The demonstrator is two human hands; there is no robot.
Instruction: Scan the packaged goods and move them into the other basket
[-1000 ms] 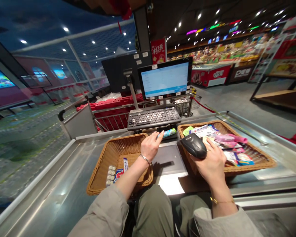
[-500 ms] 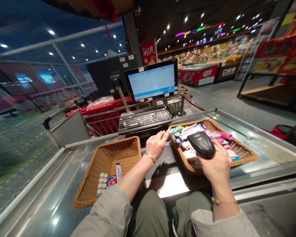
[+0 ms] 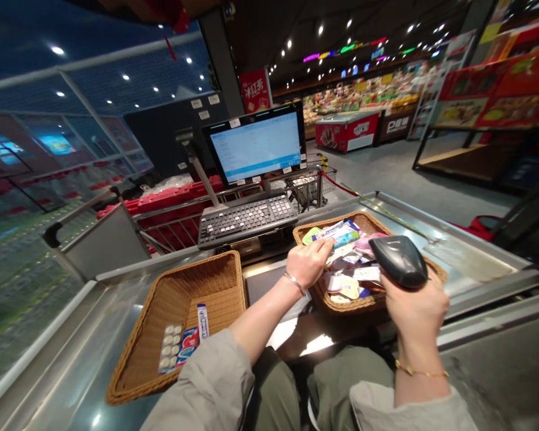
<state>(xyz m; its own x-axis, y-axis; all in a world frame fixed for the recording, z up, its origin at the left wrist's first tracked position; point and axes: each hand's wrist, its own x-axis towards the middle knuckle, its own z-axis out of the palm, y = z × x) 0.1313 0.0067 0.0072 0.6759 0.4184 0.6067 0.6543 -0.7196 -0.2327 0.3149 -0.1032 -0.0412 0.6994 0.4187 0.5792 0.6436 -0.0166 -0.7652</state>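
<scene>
My right hand [image 3: 418, 306] is closed around a black barcode scanner [image 3: 399, 260], holding it over the right side of a wicker basket [image 3: 356, 307]. That basket holds a jumble of small packets. Over its left part, my left hand [image 3: 308, 262] is closed on one end of a slim blue-green packet [image 3: 345, 239]. What is printed on the packet is too blurred to read. To the left, a second wicker basket [image 3: 150, 317] contains a blister-like strip of round white pieces [image 3: 169, 348], a red-and-blue packet [image 3: 188, 344] and a narrow blue-and-white stick pack [image 3: 202, 320].
Behind the baskets stand a keyboard [image 3: 247, 218] and a lit monitor [image 3: 258, 146]. Both baskets rest on a metal counter [image 3: 471, 248]. A metal-railed trolley with red contents [image 3: 161, 200] is beyond the counter, and a red freezer chest [image 3: 347, 131] stands farther off.
My left hand has moved right with the blue-green packet, farther over the right basket. The scanner has shifted right and away from the basket's middle. The whole view has turned slightly.
</scene>
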